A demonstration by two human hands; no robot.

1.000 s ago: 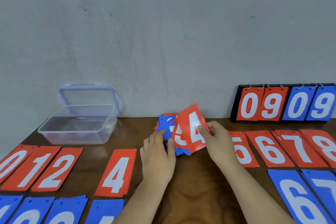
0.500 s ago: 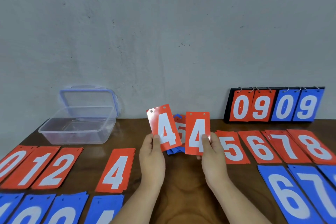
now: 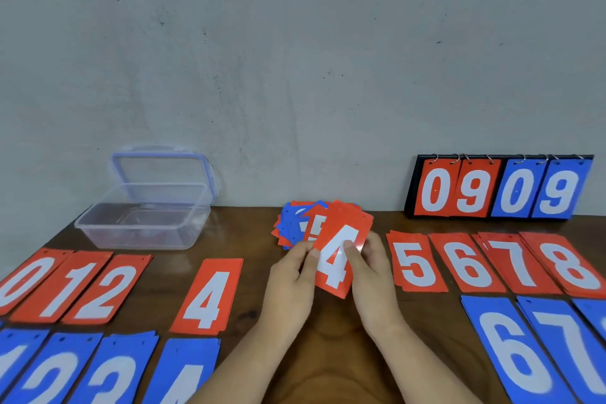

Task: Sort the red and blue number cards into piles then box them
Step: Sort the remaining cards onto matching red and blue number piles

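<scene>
**Red 4 card pinched in both hands at table centre**

The red 4 card (image 3: 341, 249) is held tilted, clear of the wooden table (image 3: 328, 354). The left hand (image 3: 288, 275) and the right hand (image 3: 370, 275) pinch it, each with a thumb on its face. Whether a second card lies behind it cannot be told. Just behind it, at 11 o'clock, lies the unsorted heap (image 3: 295, 226) of mixed red and blue cards. The likely destination, the red 4 pile (image 3: 208, 295), lies at 8 o'clock. The red 5 pile (image 3: 416, 262) is nearer, at 3 o'clock.

*Risks.* The card shows glare and looks slick, so a light pinch could let it drop back onto the heap. A reach to 8 o'clock would bring the left forearm low over the blue 4 pile (image 3: 187, 374) and might scatter it. The red 7 pile (image 3: 518, 262) and the red 8 pile (image 3: 570, 266) overlap at their edges and could mix when gathered.

*Counts.*
- **Red piles:** eight (0, 1, 2, 4, 5, 6, 7, 8); no red 3 pile shows.
- **Blue piles:** four at 7 o'clock and three at 4 o'clock, several cut off by the frame edge.
- **Box:** one clear plastic box (image 3: 141, 223) at 10 o'clock, with its lid (image 3: 164, 170) standing open behind it.
- **Scoreboard:** one flip scoreboard (image 3: 498, 187) at 2 o'clock, showing two red and two blue cards.
</scene>
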